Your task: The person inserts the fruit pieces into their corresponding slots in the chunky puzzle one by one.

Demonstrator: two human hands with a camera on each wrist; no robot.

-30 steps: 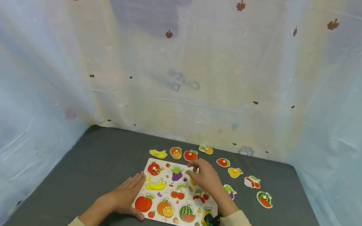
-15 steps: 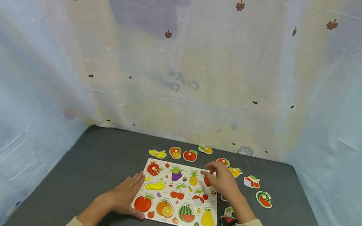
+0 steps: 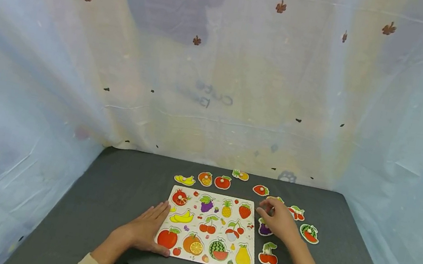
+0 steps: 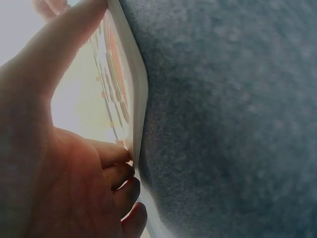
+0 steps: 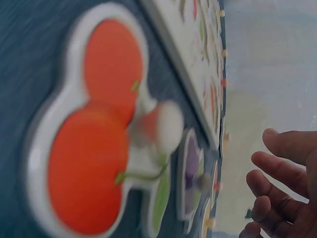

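While the left hand (image 3: 146, 228) lies flat-fingered along the left edge of the fruit puzzle board (image 3: 217, 263), thumb at its near corner, the right hand (image 3: 279, 220) hovers just off the board's right edge, fingers loosely bent, gripping nothing. Board's fruit outlines: pomegranate, grapes, pineapple, strawberry in the far row; bananas and two cherry designs midway; apple, orange, watermelon, pear in the near row. Cannot tell whether any outline holds a fitted piece. Loose pieces: grape piece (image 3: 264, 227) just right of the board, partly under the right hand; cherry piece (image 3: 268, 254) nearer the board's near right corner, below that hand. Watermelon piece (image 3: 309, 234) farther right of the board, past the hand. Banana piece (image 3: 185, 180), orange piece (image 3: 205, 178), apple piece (image 3: 222, 182) and pineapple piece (image 3: 240, 175) lie beyond the board's far edge; strawberry piece (image 3: 261, 190) beyond its far right corner.
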